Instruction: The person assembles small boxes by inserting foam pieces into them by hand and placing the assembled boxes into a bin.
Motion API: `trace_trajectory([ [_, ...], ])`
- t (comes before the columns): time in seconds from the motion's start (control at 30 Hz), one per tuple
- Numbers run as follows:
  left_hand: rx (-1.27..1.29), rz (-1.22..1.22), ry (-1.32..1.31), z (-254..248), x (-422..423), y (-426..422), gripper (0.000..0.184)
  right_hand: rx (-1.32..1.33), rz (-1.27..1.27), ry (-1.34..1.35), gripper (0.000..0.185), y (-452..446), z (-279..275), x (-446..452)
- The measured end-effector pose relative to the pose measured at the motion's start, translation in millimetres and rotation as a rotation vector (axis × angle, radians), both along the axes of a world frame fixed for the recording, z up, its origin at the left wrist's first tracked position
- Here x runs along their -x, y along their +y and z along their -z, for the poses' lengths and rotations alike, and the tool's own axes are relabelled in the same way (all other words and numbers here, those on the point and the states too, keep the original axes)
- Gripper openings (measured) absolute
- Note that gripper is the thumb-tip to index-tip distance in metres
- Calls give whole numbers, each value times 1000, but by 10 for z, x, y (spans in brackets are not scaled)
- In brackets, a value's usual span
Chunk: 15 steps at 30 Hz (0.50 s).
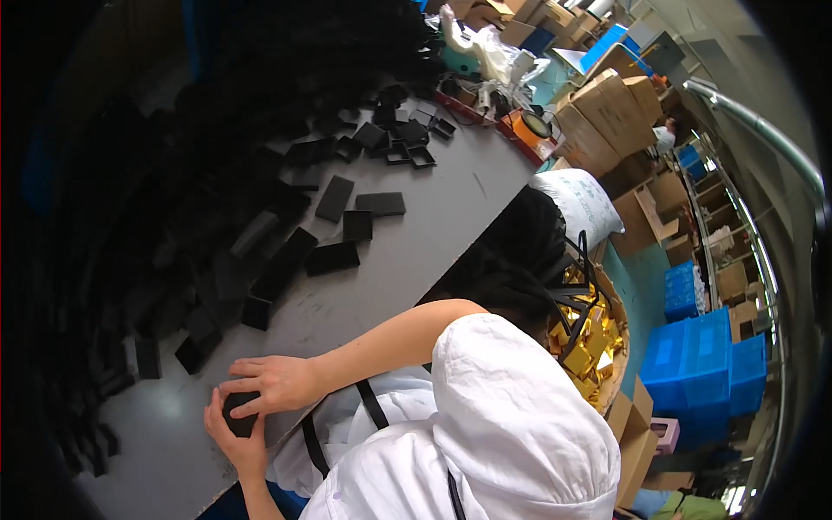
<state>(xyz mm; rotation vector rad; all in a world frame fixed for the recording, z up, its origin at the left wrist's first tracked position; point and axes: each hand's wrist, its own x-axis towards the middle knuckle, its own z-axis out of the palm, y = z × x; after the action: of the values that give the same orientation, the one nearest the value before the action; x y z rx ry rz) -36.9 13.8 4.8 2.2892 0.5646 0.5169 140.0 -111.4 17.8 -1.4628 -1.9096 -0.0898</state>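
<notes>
A small black box (240,414) is held between my two hands near the table's front edge. My right hand (274,384) reaches over it from the right, with its fingers curled across the top. From below, my left hand (234,440) grips the box's lower left side. The fingers hide part of the box. Nearby on the grey table (381,273) lie several loose black boxes, among them one (256,312) just above my hands and another (190,354) to their upper left.
A dark heap of black boxes (199,217) covers the table's far side. Open box parts (421,157) and a red tray (468,108) lie farther up. Right of the table are a white sack (579,204), a carton of gold pieces (598,347) and blue crates (689,355).
</notes>
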Motion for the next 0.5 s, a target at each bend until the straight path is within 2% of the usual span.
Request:
trace_trajectory([
  [0.1, -112, 105, 26, -7, -14, 60, 74, -3, 28, 9, 54, -35, 155, 60],
  [0.17, 83, 176, 135, -254, -3, 145, 74, 8, -49, 75, 57, -77, 121, 19],
  [0.2, 177, 374, 297, -460, 115, 448, 73, 0, -26, 70, 57, -112, 105, -56],
  [0.23, 245, 675, 571, -597, 352, 982, 70, -32, 85, 64, 57, -165, 94, -208],
  [0.27, 560, 494, 623, -691, 679, 1327, 97, -64, 193, 64, 57, -214, 82, -338],
  [0.3, 444, 385, 772, -1234, 638, 1327, 104, -64, 414, 32, 59, -241, 84, -479],
  [0.33, 325, 247, 666, -1172, 598, 1476, 100, -20, 567, -22, 59, -260, 34, -598],
  [0.37, 205, 112, 562, -1038, 569, 1766, 96, 10, 662, -88, 50, -213, 113, -669],
  [0.43, -377, -10, 70, -250, 167, 2392, 66, 18, 664, -156, 49, 21, 378, -740],
  [0.47, -392, 20, 76, -92, -27, 2433, 66, 28, 642, -236, 48, 73, 453, -731],
  [0.5, -665, -98, 205, 24, -263, 2428, 63, 21, 669, -227, 48, 63, 441, -689],
])
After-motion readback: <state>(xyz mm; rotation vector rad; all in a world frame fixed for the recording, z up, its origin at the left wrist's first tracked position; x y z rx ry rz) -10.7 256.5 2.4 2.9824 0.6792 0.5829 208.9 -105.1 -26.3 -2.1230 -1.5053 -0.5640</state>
